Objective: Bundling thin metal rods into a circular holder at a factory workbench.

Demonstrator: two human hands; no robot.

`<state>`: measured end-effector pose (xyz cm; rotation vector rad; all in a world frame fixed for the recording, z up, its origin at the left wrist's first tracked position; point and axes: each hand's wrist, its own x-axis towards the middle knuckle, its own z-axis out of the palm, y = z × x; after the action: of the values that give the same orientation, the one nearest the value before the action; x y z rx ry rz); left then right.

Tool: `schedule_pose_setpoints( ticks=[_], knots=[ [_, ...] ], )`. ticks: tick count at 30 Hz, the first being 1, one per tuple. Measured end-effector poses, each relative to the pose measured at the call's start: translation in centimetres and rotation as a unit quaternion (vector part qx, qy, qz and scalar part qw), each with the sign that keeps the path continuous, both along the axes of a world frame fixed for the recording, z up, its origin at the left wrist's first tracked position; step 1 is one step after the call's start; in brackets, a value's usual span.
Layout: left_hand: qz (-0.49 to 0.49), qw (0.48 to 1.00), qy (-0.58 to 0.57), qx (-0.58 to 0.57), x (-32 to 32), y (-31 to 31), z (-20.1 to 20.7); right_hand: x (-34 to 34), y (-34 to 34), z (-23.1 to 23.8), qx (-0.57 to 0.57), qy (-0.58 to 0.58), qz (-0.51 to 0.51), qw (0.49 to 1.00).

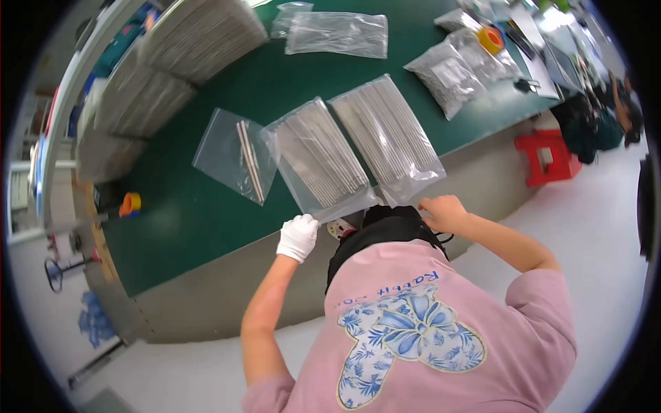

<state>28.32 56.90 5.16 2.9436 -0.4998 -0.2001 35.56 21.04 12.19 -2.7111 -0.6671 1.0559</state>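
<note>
My left hand (298,237), in a white glove, is closed at the table's front edge, at the near left corner of a clear plastic bag of thin metal rods (318,157). It appears to pinch the bag's edge. To the right lies a second bag packed with rods (387,134), its near end reaching the table edge. My bare right hand (446,213) hovers by my waist, close to that end, fingers bent but apart and no object visible in them. Left of both bags, a flat clear bag (219,153) lies under or around a few loose rods (249,162).
Tall stacks of grey-white sheets (200,41) line the table's left side. Empty-looking plastic bags (337,34) lie at the back. Filled bags (447,72) and orange tape (491,40) are at the right. Another tape roll (130,204) sits left. A red stool (547,158) stands on the floor.
</note>
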Motion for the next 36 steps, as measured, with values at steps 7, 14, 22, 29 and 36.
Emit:
schedule_pose_setpoints(
  ticks=[7,14,22,29,36],
  knots=[
    [-0.291,0.953,-0.002,0.085,7.6,2.6,4.8,-1.2,5.8,-5.2,0.083,0.042,-0.230,0.969],
    [-0.414,0.909,-0.026,0.028,15.5,0.5,1.5,-3.5,9.2,-6.3,0.061,0.176,-0.353,0.917],
    [-0.532,0.830,0.103,0.131,19.8,-4.0,3.9,-4.7,13.9,-10.3,0.293,0.148,-0.671,0.665],
    [-0.576,0.792,0.129,0.156,20.9,-5.5,4.2,-4.8,17.2,-12.4,0.267,-0.006,-0.636,0.724],
    [-0.614,0.775,0.083,0.125,20.2,-6.7,2.4,-7.6,19.4,-11.8,0.310,0.052,-0.632,0.708]
  ],
)
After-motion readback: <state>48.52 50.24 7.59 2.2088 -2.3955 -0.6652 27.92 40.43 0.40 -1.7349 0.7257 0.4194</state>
